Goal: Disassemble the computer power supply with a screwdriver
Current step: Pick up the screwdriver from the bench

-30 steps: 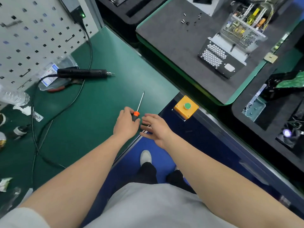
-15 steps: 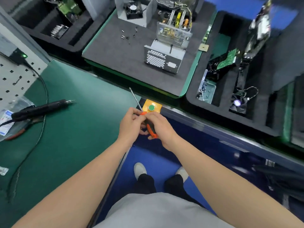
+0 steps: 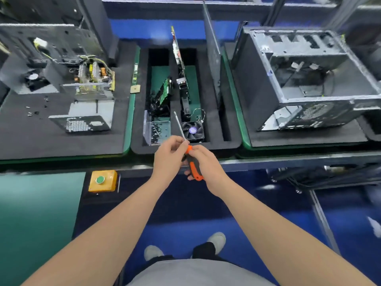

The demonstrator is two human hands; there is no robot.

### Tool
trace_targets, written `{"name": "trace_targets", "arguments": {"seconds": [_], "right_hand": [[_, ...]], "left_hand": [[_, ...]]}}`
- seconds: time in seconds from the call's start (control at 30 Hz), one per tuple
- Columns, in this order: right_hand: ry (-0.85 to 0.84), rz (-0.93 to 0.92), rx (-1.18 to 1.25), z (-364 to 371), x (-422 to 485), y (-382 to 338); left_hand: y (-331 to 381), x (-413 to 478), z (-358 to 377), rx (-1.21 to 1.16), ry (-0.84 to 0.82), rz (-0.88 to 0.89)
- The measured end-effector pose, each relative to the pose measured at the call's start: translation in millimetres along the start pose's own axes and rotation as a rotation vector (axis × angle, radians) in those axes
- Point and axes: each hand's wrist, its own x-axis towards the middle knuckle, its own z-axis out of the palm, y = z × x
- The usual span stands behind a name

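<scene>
Power supply (image 3: 90, 89), opened so that its circuit board shows, is seen at ten o'clock from the hands, on a grey foam mat (image 3: 31, 131); open foam lies between it and the mat's near edge. Its rear part is blurred. The screwdriver (image 3: 192, 162) is held in the air above the bench edge: its handle is wrapped by the right hand (image 3: 208, 164), its shaft is pinched by the left hand (image 3: 168, 159), tip toward eleven o'clock. At two o'clock a computer case (image 3: 299, 85) is cut off by the frame.
</scene>
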Motion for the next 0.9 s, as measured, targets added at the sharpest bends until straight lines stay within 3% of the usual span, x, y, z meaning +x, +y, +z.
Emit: {"name": "trace_targets", "arguments": {"seconds": [0.43, 0.9], "right_hand": [[0.390, -0.194, 0.250, -236, -47, -31], [0.781, -0.261, 0.471, -412, -46, -46]], "left_hand": [[91, 13, 249, -0.061, -0.304, 0.145], [133, 44, 442, -0.015, -0.559, 0.198]]}}
